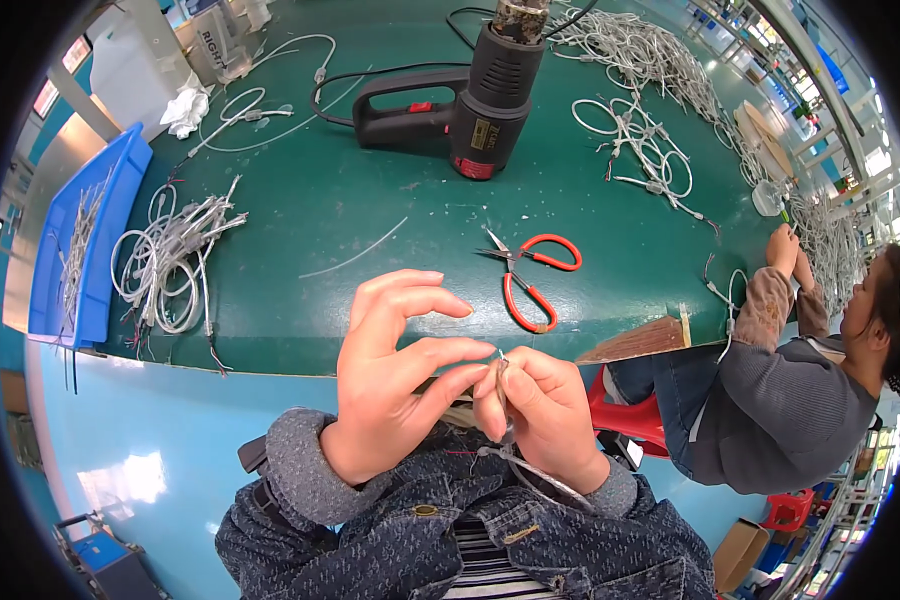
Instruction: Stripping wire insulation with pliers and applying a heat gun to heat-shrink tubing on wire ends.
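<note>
My right hand [545, 400] pinches a thin grey-white cable [545, 481] close to its stripped end, just past the table's near edge. The rest of that cable hangs down over my lap, with a fine red wire beside it. Beside the stripped end, the thumb and forefinger of my left hand [395, 370] come together, while its other fingers stay raised and curved. Whatever lies between those two fingertips is too small to make out. Red-handled snips [531, 282] lie on the table beyond my hands, blades parted.
A black heat gun [490, 100] stands at the back. Bundled cables [175, 255] and a blue tray [110, 250] of wires are at left. Loose cables [640, 150] and a large heap [650, 50] lie right. A co-worker [800, 390] sits at right. A clear tube [355, 250] lies mid-table.
</note>
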Available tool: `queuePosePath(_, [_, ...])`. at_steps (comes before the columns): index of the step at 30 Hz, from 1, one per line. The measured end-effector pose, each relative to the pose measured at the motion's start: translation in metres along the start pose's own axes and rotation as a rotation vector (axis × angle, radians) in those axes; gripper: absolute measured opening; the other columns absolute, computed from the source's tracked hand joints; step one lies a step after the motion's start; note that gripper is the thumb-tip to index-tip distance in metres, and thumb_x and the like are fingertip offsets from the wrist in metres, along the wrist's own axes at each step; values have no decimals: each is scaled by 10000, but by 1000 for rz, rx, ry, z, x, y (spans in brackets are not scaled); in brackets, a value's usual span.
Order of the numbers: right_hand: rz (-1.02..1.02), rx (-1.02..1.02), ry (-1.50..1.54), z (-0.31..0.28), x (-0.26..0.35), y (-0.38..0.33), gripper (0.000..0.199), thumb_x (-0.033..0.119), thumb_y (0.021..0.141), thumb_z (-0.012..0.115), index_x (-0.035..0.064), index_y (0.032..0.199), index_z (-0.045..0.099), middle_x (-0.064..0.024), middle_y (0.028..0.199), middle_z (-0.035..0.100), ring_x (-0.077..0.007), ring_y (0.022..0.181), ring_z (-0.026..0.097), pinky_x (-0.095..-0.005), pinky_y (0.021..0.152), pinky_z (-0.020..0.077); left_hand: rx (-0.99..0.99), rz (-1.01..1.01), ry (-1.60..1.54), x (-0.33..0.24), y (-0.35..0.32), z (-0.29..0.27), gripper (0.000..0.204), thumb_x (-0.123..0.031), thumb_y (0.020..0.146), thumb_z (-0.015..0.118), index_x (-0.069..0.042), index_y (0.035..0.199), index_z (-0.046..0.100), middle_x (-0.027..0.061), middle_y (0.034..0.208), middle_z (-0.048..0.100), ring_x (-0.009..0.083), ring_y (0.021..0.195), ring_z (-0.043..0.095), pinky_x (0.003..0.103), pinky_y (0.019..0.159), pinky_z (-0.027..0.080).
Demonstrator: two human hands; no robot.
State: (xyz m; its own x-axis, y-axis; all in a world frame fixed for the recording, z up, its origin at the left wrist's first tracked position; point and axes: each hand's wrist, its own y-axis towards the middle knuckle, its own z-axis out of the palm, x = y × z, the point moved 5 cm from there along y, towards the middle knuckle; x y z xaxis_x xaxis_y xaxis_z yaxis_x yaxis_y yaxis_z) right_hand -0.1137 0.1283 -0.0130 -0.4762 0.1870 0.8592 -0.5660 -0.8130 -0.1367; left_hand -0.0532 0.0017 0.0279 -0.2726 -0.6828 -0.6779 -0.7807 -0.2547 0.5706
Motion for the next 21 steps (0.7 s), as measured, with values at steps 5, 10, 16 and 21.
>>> queuePosePath(5, [30,-5,-39,0,2,-1,253,170,976,449,-22,854,560,-57,592,540,-112,528,472,-247,518,359,22,-24,4,-6,5,-1,211,-62,605,767,-81,802,693,89,1033,580,332,1089,499,424,886,421])
queuePosePath(10, [79,-21,-133,-3,3,0,252,168,973,447,-29,883,576,-56,588,543,-101,513,463,-231,503,346,40,-24,9,-5,7,-2,206,-60,604,761,-83,797,693,86,1038,580,335,1087,504,426,885,420])
queuePosePath(16, [137,-13,-56,-5,-3,1,268,176,973,447,-45,918,589,-50,580,535,-92,502,457,-226,492,347,-5,16,162,-7,7,-7,214,-68,618,747,-78,823,685,78,1027,596,337,1081,504,431,867,431])
queuePosePath(21, [134,-10,-11,-5,-4,1,279,184,976,446,-47,912,588,-48,575,530,-94,500,457,-229,489,353,25,103,205,-13,6,-5,218,-68,618,743,-85,826,682,72,1035,595,337,1095,497,469,910,422])
